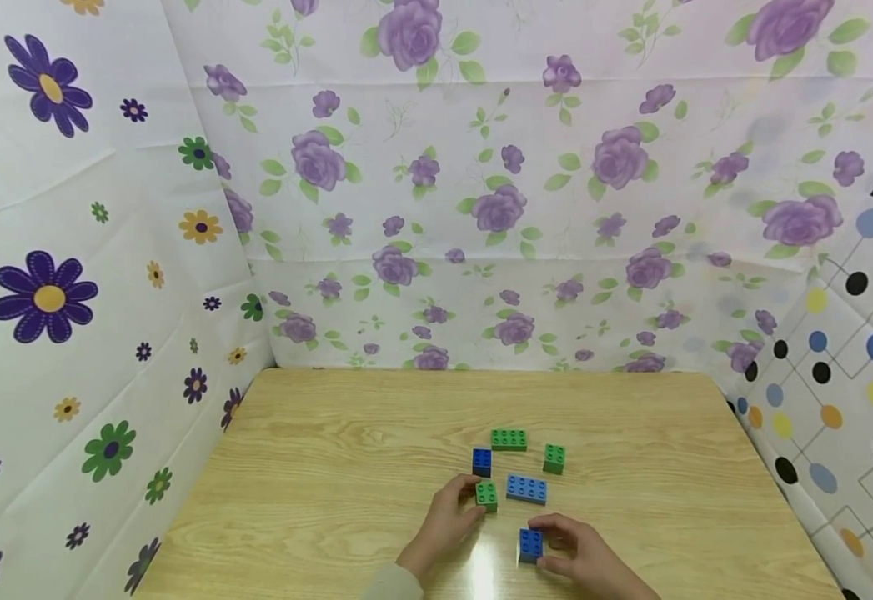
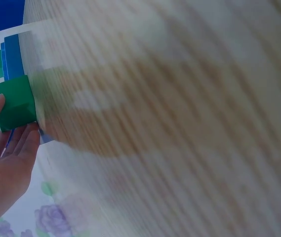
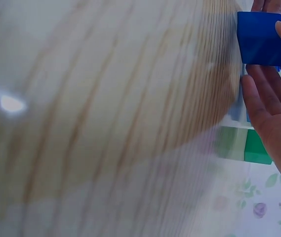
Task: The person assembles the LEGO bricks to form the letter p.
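A small green block (image 1: 486,496) with four studs is held by my left hand (image 1: 449,518), thumb on its near side and fingers on its far side. In the left wrist view the same green block (image 2: 15,102) sits between thumb and fingers at the table surface. My right hand (image 1: 586,554) has its thumb and fingers around a small dark blue block (image 1: 530,544), nearer the front edge. The right wrist view shows this blue block (image 3: 262,38) between thumb and fingers. Just beyond the hands lies a long light blue block (image 1: 527,489).
Behind the hands are another dark blue block (image 1: 482,462), a long green block (image 1: 509,439) and a small green block (image 1: 554,458). They stand on a wood-grain table (image 1: 316,467). A purple-flowered cloth (image 1: 451,283) hangs at the back, with patterned cloths at both sides.
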A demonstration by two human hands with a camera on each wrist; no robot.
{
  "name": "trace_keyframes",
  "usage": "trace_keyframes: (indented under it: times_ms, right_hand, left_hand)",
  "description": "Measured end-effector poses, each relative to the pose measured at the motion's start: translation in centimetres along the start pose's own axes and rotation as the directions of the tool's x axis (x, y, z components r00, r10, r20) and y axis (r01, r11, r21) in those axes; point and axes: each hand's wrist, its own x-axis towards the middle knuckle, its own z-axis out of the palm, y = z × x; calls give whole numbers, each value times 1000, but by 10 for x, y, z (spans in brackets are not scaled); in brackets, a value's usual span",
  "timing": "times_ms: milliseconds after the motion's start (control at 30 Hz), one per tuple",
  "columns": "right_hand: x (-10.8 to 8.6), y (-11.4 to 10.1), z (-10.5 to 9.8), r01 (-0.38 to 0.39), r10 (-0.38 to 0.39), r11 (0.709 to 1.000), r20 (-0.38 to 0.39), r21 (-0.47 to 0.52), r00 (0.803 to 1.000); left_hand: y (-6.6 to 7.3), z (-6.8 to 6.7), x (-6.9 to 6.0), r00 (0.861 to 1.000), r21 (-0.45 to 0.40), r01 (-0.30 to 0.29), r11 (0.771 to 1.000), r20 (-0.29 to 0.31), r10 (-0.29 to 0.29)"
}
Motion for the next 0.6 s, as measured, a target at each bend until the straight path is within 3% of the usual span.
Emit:
trace_keyframes:
  times_ms: [600]
  right_hand:
    - [-1,4,-1,-16,17,999,-24,40,1000]
  left_hand:
    - [-2,0,1,1000,-2,20,1000,4,-20]
